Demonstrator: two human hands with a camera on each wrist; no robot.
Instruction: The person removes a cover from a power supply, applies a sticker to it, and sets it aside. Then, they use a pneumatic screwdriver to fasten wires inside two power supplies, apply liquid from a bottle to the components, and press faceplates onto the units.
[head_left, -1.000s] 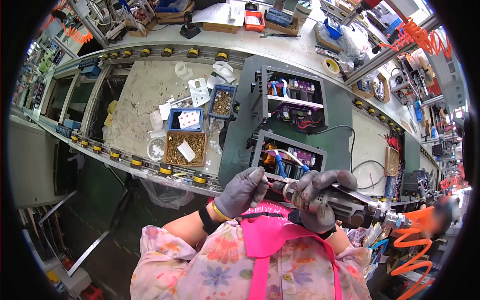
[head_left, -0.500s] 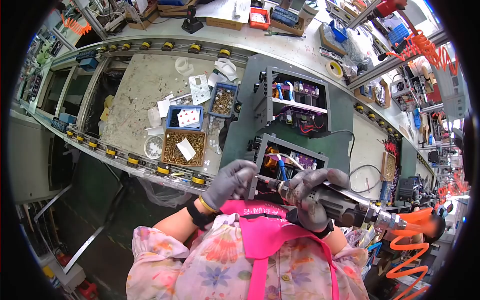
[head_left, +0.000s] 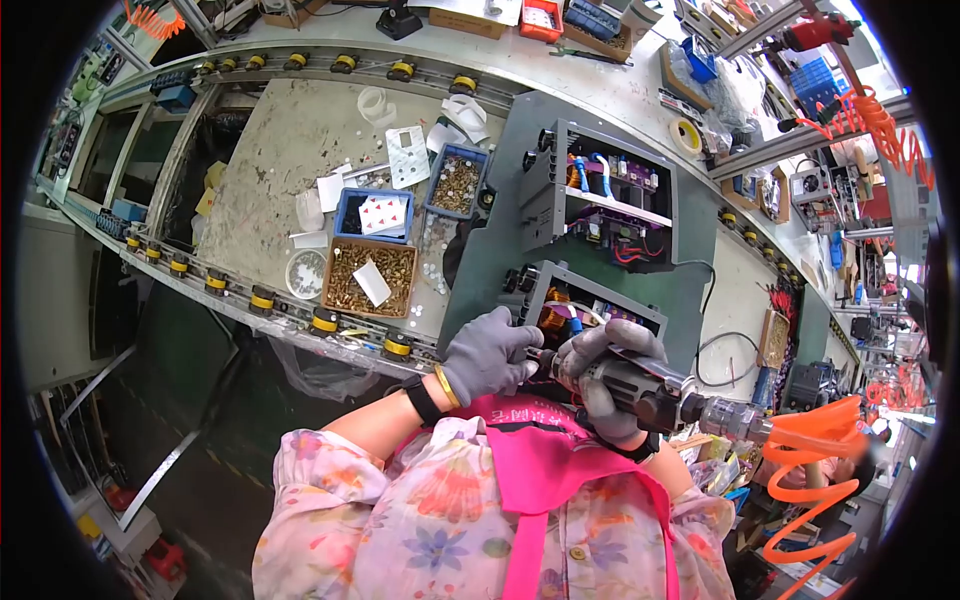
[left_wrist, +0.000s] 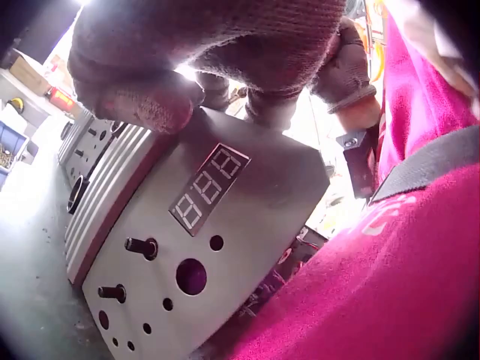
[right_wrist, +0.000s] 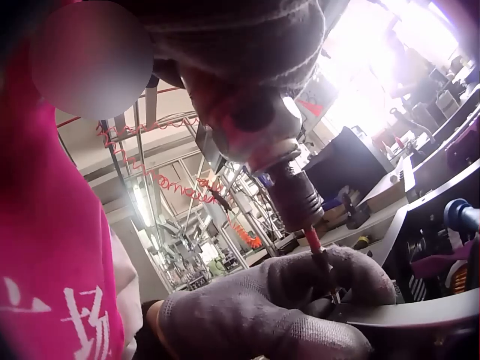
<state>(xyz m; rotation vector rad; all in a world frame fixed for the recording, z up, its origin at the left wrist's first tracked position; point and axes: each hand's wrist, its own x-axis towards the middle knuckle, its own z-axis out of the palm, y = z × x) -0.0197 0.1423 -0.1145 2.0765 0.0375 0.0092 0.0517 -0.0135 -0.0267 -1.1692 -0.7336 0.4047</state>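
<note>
My gloved right hand point(head_left: 612, 375) grips a pneumatic screwdriver point(head_left: 655, 400), held roughly level with its bit toward the left. In the right wrist view, the red-banded bit point(right_wrist: 314, 241) points down between the thumb and fingers of my gloved left hand point(right_wrist: 251, 300), which pinch around its tip. Any screw at the tip is hidden. Below both hands sits an open-topped grey device point(head_left: 615, 287) with a copper coil and blue-sleeved wires inside. Its front panel point(left_wrist: 262, 187), with a three-digit display, tilts under my left hand in the left wrist view.
Another open device point(head_left: 545, 210) stands behind on the green board point(head_left: 500, 270). To the left are a brown box of brass screws point(head_left: 345, 290), blue bins point(head_left: 349, 237) and a white cup point(head_left: 304, 273). An orange coiled hose point(head_left: 800, 480) trails from the screwdriver at the right.
My left hand drew back left from the bit, then returned to its tip. The screwdriver has shifted slightly left and up. The head view has turned, so the bench appears shifted.
</note>
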